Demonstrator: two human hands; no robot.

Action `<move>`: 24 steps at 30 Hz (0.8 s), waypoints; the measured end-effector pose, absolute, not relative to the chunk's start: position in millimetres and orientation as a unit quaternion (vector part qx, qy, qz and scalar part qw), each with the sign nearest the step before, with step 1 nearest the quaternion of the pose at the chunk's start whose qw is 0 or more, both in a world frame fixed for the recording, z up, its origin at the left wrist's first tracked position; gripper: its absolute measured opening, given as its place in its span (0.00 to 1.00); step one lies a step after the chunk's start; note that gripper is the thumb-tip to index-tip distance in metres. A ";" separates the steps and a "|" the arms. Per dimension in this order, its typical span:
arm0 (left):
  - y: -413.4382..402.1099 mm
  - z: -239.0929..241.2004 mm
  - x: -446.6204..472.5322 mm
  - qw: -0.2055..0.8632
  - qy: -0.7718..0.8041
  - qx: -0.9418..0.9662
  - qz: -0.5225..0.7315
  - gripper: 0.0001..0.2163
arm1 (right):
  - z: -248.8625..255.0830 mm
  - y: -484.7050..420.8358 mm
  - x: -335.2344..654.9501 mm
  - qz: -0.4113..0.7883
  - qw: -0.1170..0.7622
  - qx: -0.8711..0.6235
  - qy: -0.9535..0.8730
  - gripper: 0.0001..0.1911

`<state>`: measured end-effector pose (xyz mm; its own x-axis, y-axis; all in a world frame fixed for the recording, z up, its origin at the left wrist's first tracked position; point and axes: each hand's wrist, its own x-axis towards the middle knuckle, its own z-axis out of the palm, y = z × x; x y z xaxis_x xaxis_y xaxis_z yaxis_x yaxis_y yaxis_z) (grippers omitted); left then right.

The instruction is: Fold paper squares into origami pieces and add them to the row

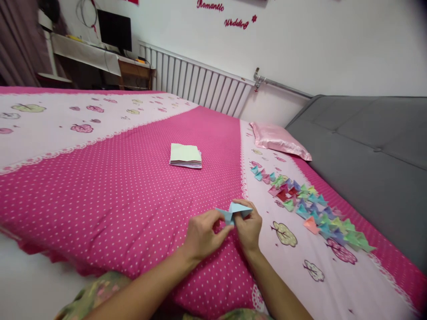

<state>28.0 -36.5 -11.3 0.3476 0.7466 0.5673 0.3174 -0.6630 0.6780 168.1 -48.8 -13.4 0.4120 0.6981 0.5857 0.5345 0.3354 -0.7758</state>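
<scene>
A light blue folded paper boat [237,209] is held between both my hands, just above the pink dotted bedspread. My left hand [204,233] pinches its left end between thumb and fingers. Around its right end my right hand [249,226] is closed, with fingers partly hidden behind and under the paper. Farther off on the bed lies a stack of square paper sheets [185,153], a pale green one on top. To the right, several folded paper boats [312,206] in many colours sit in rows on the white band of the bedspread.
The bedspread [133,186] spreads out around my hands. A pink pillow [280,138] rests near the grey headboard [363,146]. Behind the bed stand a white radiator [200,82] and a desk [86,53] with a monitor [115,30].
</scene>
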 end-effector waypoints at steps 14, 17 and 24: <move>-24.7 -17.5 42.5 0.654 0.299 0.540 0.438 0.05 | -8.8 -53.1 164.1 0.099 0.534 -0.509 -0.667 0.25; -21.5 -8.8 39.0 0.718 0.278 0.477 0.424 0.05 | -7.2 -52.0 164.7 0.111 0.506 -0.518 -0.681 0.24; -11.8 -1.3 26.6 0.796 0.290 0.359 0.391 0.08 | -8.3 -52.5 169.0 0.153 0.457 -0.510 -0.712 0.22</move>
<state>26.6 -11.8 -1.3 0.5250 0.8315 -0.1817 -0.4151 0.4366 0.7982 169.0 -52.5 -8.3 -0.0617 0.8667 0.4951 0.5864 0.4329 -0.6847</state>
